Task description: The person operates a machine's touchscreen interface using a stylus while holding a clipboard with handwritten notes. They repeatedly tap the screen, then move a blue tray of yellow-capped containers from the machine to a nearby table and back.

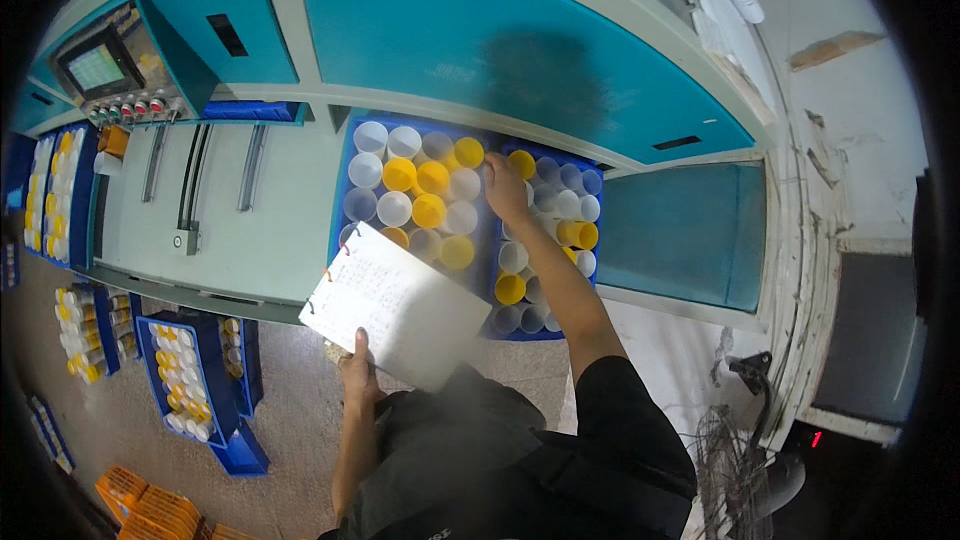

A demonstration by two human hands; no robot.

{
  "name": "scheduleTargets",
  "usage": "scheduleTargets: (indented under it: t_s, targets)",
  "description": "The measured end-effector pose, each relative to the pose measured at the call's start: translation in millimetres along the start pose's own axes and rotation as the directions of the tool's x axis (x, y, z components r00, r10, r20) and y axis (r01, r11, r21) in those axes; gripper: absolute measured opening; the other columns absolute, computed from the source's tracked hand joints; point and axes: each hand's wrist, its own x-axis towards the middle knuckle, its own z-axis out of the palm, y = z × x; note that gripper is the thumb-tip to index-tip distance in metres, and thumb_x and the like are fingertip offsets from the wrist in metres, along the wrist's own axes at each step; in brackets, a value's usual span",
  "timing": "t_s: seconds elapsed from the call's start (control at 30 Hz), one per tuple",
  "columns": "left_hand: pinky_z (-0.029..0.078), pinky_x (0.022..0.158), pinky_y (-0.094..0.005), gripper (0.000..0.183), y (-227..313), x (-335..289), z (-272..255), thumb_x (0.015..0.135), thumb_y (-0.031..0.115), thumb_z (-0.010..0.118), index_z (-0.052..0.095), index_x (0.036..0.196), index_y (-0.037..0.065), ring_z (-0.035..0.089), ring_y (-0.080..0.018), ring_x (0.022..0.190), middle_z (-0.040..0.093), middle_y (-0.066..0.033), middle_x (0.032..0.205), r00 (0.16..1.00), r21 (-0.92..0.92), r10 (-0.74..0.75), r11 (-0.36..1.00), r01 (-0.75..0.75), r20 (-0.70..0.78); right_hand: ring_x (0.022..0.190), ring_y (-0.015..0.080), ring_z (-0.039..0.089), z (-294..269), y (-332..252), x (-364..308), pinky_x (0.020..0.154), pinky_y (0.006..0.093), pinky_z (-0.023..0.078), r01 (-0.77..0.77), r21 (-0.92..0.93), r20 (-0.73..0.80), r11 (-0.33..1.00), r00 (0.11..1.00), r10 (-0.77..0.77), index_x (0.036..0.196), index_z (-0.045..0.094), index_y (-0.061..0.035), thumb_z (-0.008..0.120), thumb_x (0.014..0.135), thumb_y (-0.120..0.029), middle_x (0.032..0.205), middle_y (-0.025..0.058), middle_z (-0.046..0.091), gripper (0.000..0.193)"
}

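My left hand (358, 370) is closed on the lower left edge of a ring-bound notebook (395, 305), its thumb on top of the page. Handwriting covers part of the white page, and the notebook tilts over the near side of a blue crate (340, 175) of white and yellow cups (432, 177). Stretched forward, my right hand (506, 187) is at the far end of the seam between this crate and a second blue crate (602, 162) of similar cups. Its fingers curl in beside a yellow cup (468, 151); what they grip, if anything, is hidden.
Teal machine panels (420, 25) rise behind the crates. To the left lie a pale bench with metal rails (190, 175) and a control screen (97, 68). More cup-filled blue crates (185, 380) and orange baskets (165, 512) stand on the floor. A wire-caged fan (735, 470) is at the right.
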Motion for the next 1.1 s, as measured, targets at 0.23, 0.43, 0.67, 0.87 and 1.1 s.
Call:
scheduleTargets:
  t_s: [0.23,0.43,0.67,0.87,1.1]
  targets:
    - [0.058,0.088,-0.0393,0.035,44,-82,-2,0.095,0.018,0.076,0.068,0.112,-0.011,0.072,-0.0262,0.094,0.073,-0.0212,0.109,0.938,0.018,0.335,0.942,-0.335,-0.088,0.137,0.0368,0.051,36,32,55,0.115,0.0438,0.041,-0.010,0.053,0.088,0.999,0.996,0.005,0.145,0.052,-0.0024,0.050,0.096,0.002,0.151,0.0182,0.052,0.049]
    - [0.056,0.085,-0.0323,0.033,67,-123,-71,0.095,0.022,0.077,0.070,0.113,-0.004,0.071,-0.0181,0.093,0.075,-0.0115,0.109,0.898,0.162,0.356,0.932,-0.323,-0.258,0.126,0.0388,0.057,66,17,98,0.100,0.0479,0.049,-0.119,-0.136,0.269,0.984,0.951,0.153,0.133,0.060,-0.0038,0.066,0.097,-0.025,0.136,0.0217,0.061,0.042]
    - [0.052,0.065,-0.0285,0.031,45,-143,-87,0.092,0.025,0.081,0.072,0.098,-0.004,0.064,-0.0100,0.072,0.072,-0.0049,0.090,0.868,0.181,0.381,0.923,-0.339,-0.319,0.100,0.0371,0.065,33,-14,48,0.085,0.0466,0.053,0.101,-0.106,-0.094,0.989,0.989,-0.111,0.102,0.070,-0.0043,0.073,0.091,-0.027,0.102,0.0155,0.071,0.026]
    - [0.051,0.063,-0.0283,0.027,44,-141,-90,0.095,0.024,0.078,0.073,0.099,-0.003,0.063,-0.0086,0.071,0.071,-0.0033,0.088,0.896,0.175,0.371,0.926,-0.336,-0.243,0.097,0.0333,0.067,-41,-56,-34,0.081,0.0445,0.054,0.102,-0.101,0.025,0.990,0.995,-0.100,0.103,0.072,-0.0060,0.072,0.092,-0.031,0.101,0.0143,0.072,0.028]
    - [0.057,0.087,-0.0345,0.040,45,-115,-114,0.094,0.026,0.079,0.069,0.113,-0.009,0.070,-0.0204,0.099,0.072,-0.0148,0.115,0.941,0.154,0.320,0.941,-0.302,-0.107,0.087,0.0335,0.066,-170,-84,-148,0.073,0.0426,0.054,0.139,-0.220,-0.086,0.966,0.983,-0.161,0.095,0.070,-0.0049,0.076,0.087,-0.023,0.093,0.0119,0.070,0.021]
